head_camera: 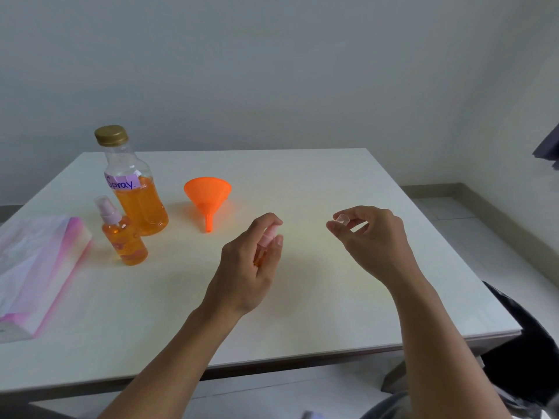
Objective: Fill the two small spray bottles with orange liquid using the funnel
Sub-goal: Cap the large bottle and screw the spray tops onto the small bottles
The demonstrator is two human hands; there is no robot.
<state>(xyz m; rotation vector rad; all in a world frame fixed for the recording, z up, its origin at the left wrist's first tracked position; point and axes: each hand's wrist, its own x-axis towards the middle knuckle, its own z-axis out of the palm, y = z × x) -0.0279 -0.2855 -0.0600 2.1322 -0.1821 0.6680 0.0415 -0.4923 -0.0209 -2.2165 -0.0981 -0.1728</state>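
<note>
My left hand is wrapped around a small spray bottle; only its pink nozzle and a sliver of orange show between the fingers. To the right, my right hand pinches a small clear cap at its fingertips, apart from the bottle. A second small spray bottle, full of orange liquid with a clear cap on, stands at the left. Behind it is a large bottle labelled "Spray", gold lid on, about half full of orange liquid. An orange funnel lies on its side mid-table.
The white table runs to a front edge near me and a right edge beside a tiled floor. A pink-and-white pack lies at the table's left. A dark object sits past the right front corner.
</note>
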